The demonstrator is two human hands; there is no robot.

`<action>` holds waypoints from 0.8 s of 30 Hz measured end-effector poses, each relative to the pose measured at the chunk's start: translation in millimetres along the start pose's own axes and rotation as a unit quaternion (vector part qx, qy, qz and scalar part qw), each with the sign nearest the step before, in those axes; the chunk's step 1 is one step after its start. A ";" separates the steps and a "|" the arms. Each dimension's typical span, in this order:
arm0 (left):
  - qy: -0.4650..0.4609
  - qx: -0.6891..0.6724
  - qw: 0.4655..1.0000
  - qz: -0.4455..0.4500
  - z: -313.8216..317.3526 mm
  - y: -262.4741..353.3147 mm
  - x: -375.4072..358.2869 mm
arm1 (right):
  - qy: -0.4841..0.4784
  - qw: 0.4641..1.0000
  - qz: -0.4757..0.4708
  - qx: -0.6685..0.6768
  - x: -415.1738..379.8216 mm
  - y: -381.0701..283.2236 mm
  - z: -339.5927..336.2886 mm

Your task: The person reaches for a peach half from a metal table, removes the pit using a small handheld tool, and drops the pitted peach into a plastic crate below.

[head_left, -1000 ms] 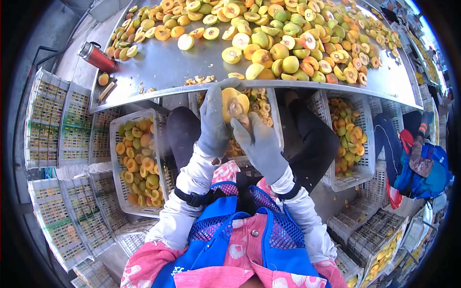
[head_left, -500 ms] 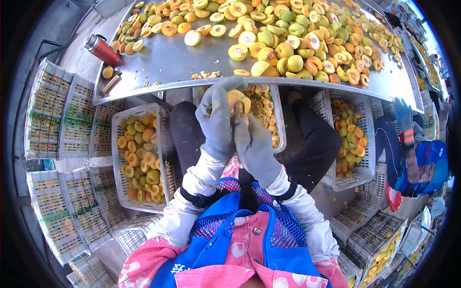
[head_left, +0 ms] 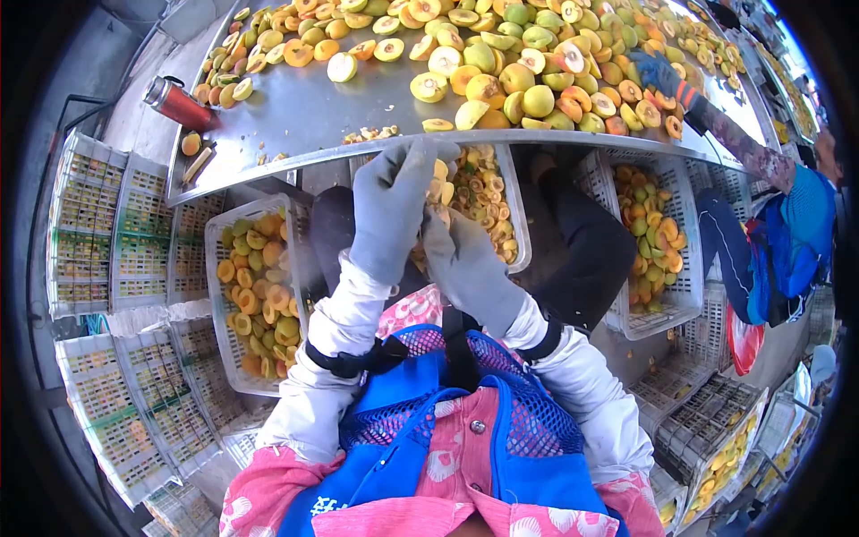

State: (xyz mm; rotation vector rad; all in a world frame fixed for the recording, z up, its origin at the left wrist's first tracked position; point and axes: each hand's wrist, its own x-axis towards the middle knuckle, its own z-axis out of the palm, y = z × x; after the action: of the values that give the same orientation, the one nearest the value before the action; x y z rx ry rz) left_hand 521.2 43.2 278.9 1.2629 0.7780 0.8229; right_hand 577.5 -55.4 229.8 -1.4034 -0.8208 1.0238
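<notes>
My left hand (head_left: 390, 208), in a grey glove, is raised at the table's front edge with its fingers curled. It is closed on a yellow apricot half (head_left: 438, 186), partly hidden by the glove. Just below and to the right, my right hand (head_left: 470, 273), also gloved in grey, is pinched closed against the same fruit. Whatever its fingertips hold is too small and covered to make out. Under both hands, between my knees, stands a crate (head_left: 517, 201) of opened apricot pieces (head_left: 483, 192).
A metal table (head_left: 295, 107) carries a heap of halved apricots (head_left: 537, 72), a red flask (head_left: 183, 106) and a small wooden-looking stick (head_left: 199, 165). Fruit-filled crates stand left (head_left: 215, 304) and right (head_left: 693, 286). A co-worker's gloved hand (head_left: 658, 73) reaches onto the heap from the right.
My hands have shifted slightly left, the left one turning more upright, and less of the apricot half shows. The co-worker's arm has moved from beside the table onto the fruit heap.
</notes>
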 end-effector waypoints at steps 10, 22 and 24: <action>-0.023 0.094 0.995 0.030 13.5 10.2 15.1 | -0.055 0.974 0.143 0.170 -1.5 -31.2 -12.0; -0.134 -0.042 0.990 0.011 21.3 -14.7 12.4 | -0.169 0.872 0.294 0.355 -7.4 -48.8 -44.5; -0.095 -0.100 0.990 -0.016 27.3 -18.5 5.6 | -0.173 0.877 0.305 0.330 -8.9 -48.2 -49.5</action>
State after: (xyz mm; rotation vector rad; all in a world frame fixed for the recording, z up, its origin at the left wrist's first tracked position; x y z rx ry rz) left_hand 549.3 32.6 264.1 1.1271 0.5483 0.7236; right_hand 623.8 -77.7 276.8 -0.8853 -0.1919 1.8735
